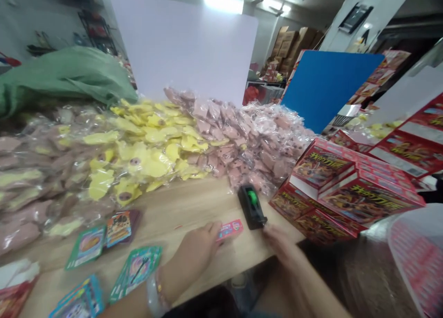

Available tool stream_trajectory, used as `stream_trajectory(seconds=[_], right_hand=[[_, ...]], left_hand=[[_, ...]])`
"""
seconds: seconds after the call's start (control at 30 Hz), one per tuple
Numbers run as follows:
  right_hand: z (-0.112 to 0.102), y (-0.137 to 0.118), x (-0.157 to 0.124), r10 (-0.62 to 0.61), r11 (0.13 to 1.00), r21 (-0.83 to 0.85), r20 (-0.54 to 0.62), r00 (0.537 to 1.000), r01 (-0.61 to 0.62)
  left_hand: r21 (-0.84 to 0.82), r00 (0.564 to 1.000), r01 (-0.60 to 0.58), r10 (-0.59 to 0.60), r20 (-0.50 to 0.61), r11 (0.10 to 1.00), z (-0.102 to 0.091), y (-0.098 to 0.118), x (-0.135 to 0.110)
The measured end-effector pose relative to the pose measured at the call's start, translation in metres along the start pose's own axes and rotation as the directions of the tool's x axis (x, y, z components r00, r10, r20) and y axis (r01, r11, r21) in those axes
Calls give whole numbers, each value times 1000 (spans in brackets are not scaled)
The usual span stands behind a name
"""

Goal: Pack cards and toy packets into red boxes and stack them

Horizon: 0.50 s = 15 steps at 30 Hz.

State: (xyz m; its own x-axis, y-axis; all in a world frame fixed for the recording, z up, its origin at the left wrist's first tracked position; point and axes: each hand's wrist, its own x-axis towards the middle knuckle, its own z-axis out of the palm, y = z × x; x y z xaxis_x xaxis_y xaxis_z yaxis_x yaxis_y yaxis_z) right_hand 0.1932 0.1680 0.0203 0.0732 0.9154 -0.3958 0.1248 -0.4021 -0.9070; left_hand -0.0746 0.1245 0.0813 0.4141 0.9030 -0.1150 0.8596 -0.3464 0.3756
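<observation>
My left hand (199, 246), with a bracelet at its wrist, is closed on a small pink packet (230, 230) with printed lettering, held low over the table. Most of its fingers are hidden behind the back of the hand. Just to the right stands a black tape dispenser (249, 207) with a green roll core. At its cutting end is my right hand (279, 244), blurred, with the fingertips drawn together by the blade. Whatever lies between those fingertips is too small to make out.
Stacks of printed cards (136, 267) lie at the left front of the wooden table (166, 207). Bagged yellow pieces (148, 147) and bagged pinkish pieces (224, 119) are heaped behind. Red printed boxes (363, 193) are stacked at the right, near a blue board (328, 87).
</observation>
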Motion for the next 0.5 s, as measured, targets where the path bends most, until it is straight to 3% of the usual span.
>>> stream_trajectory(seconds=[0.13,0.27,0.33,0.43,0.5], right_hand=[[14,11,-33,-50,999,12,-86,995,51],[78,-5,-59,-104,979,181,42,994,94],[107,-5,-66,-65,963,262,11,998,60],[113,14,-72,-24,999,46,-92,996,28],[96,25,-66,-171,941,-301,-30,985,155]], left_hand=[[37,1000,26,-27,11,999,1,4,4],[43,999,35,-34,-15,998,5,12,4],[43,999,15,-14,-29,999,7,18,0],[35,999,19,-18,-44,999,13,31,-7],[32,998,42,-40,-51,999,15,34,-9]])
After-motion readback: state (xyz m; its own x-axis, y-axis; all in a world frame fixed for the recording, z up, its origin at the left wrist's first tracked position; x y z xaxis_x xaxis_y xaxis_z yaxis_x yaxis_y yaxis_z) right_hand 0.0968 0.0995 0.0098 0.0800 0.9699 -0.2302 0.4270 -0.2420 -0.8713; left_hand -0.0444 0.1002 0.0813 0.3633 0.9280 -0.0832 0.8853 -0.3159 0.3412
